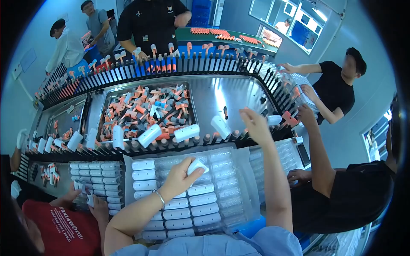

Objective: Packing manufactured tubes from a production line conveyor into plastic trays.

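My left hand point(181, 176), a bracelet on its wrist, is closed around a small white plastic casing point(197, 166). It hovers over a clear plastic blister tray point(228, 181) with rows of white oblong casings point(204, 199) lying in it. Farther off, my right hand point(255, 123) is raised above the near row of pegs point(207, 138), its fingers extended and nothing visible in them. Left of that hand, a white casing point(220, 126) sits tilted on a peg. More casings point(186, 133) stand along the same row.
Behind the pegs, a metal tray point(191, 102) holds a heap of orange and grey parts point(147, 111). A co-worker in red point(64, 226) handles white pieces at left, beside another filled tray point(96, 175). Co-workers' arms point(318, 158) reach in from the right. A far peg row point(171, 64) curves behind.
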A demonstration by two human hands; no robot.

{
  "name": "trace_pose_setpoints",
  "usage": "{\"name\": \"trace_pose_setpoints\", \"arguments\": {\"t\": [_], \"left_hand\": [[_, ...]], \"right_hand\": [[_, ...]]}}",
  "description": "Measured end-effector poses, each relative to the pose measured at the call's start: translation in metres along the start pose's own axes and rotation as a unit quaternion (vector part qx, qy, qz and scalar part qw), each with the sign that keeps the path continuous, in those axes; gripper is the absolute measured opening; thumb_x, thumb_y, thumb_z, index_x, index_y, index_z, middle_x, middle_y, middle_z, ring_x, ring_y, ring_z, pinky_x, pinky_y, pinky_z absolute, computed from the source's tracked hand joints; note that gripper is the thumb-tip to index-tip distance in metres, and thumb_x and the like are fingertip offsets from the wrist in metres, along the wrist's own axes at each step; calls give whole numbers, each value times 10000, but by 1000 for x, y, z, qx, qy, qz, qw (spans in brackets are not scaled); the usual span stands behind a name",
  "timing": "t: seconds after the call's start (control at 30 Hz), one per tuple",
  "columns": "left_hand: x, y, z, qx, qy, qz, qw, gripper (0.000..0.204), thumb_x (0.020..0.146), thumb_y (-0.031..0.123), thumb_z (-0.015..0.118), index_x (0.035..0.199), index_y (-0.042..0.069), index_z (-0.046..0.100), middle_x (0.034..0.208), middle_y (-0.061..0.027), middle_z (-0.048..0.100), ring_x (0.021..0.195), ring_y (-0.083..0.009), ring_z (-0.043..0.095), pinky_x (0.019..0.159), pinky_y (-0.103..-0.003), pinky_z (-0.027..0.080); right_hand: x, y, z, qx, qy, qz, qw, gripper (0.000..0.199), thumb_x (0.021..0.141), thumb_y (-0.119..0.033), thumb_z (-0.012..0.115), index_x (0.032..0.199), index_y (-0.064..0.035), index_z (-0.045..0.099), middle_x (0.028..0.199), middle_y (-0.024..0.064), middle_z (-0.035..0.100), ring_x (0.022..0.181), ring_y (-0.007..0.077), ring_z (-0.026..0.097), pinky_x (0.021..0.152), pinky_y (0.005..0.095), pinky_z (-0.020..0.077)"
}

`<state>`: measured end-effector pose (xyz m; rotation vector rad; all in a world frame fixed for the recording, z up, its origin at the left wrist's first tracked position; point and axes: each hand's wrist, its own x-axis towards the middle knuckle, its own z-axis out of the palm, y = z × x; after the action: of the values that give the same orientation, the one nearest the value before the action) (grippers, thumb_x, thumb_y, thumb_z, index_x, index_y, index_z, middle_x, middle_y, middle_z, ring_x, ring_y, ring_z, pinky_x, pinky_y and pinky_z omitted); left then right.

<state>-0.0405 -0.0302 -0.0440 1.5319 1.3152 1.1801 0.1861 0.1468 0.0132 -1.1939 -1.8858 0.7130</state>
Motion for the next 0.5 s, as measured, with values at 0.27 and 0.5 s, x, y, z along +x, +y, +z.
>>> {"name": "trace_pose_setpoints", "arguments": {"t": [0.27,0.5], "left_hand": [[4,7,0,3,-16,-30,999,294,840,251,646,988,16,550,710,-119,613,574,-216,604,520,-291,437],[11,14,-1,73,-81,-43,993,365,834,308,641,1052,31,551,825,-142,633,735,-294,628,626,-347,472]], "right_hand": [[56,18,-51,-106,-12,-79,991,250,889,-197,557,1005,9,638,862,158,661,791,256,648,708,322,487],[144,91,-30,-261,-296,-164,904,247,882,-220,488,914,-33,647,707,151,633,470,263,593,539,361,482]]}}
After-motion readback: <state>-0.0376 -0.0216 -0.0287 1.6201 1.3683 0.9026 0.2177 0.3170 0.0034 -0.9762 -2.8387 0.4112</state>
